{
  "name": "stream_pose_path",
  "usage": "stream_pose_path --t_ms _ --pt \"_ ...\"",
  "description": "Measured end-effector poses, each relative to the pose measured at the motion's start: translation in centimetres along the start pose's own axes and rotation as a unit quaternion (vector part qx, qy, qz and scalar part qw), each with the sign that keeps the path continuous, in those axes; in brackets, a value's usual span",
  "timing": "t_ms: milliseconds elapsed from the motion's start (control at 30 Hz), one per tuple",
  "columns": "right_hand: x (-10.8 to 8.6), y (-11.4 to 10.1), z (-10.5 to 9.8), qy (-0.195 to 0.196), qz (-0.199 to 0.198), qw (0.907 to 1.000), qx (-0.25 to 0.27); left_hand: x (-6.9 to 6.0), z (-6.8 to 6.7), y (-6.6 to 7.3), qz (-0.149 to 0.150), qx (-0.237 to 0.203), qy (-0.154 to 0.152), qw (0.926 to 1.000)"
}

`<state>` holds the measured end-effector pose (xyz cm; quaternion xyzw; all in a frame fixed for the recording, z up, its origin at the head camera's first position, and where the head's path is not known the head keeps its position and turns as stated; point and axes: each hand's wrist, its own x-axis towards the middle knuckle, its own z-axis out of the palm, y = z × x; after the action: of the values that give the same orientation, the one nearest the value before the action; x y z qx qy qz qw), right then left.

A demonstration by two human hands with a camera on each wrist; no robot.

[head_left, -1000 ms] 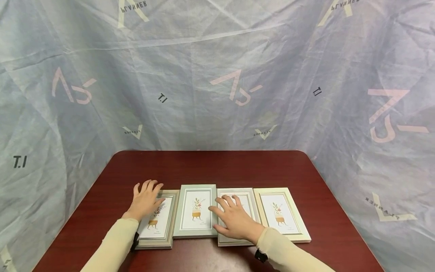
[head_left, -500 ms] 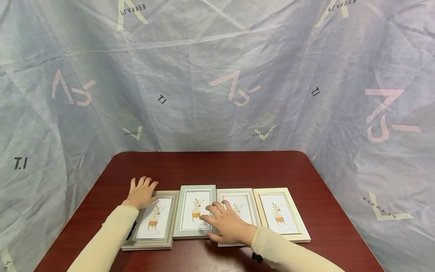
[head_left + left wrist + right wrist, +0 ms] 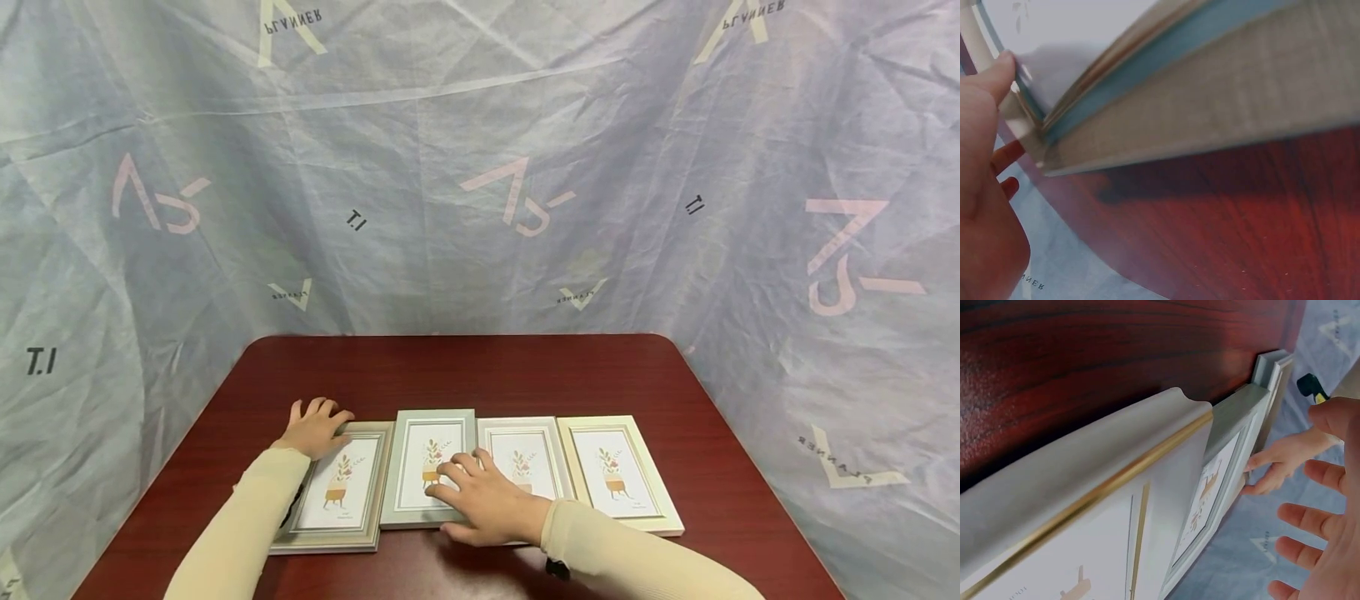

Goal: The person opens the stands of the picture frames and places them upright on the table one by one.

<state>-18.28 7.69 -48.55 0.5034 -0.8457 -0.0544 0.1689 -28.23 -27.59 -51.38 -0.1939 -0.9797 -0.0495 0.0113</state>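
Several picture frames lie face up in a row. My left hand (image 3: 313,429) is at the far left corner of the taupe picture frame (image 3: 386,479). In the left wrist view, the thumb (image 3: 1000,75) lies on this frame's face, with fingers round its far edge; fingertip contact there is partly hidden. My right hand (image 3: 491,504) hovers with spread fingers over the pale green picture frame (image 3: 408,521) and the white picture frame (image 3: 551,433). It holds nothing and hides part of both. At the row's right end lies a cream picture frame (image 3: 663,525).
The frames rest on a dark red table (image 3: 480,375) with rounded far corners. Grey printed cloth (image 3: 420,167) hangs around its back and sides. The row is uneven, with the pale green frame reaching slightly farther back than its neighbours.
My right hand has moved left and toward me, from the white frame toward the green one. My left hand has shifted slightly left, its fingers now closer round the taupe frame's far edge.
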Motion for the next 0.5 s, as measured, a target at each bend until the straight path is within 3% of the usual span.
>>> stream_pose_path --t_ms 267,500 --pt "-0.04 0.24 0.05 -0.002 0.006 0.9999 0.014 -0.02 1.07 -0.33 0.012 -0.009 0.012 0.9998" --pt "-0.17 0.70 0.05 0.005 0.024 0.9995 0.020 -0.44 0.63 0.03 0.026 -0.001 0.037 0.9990"
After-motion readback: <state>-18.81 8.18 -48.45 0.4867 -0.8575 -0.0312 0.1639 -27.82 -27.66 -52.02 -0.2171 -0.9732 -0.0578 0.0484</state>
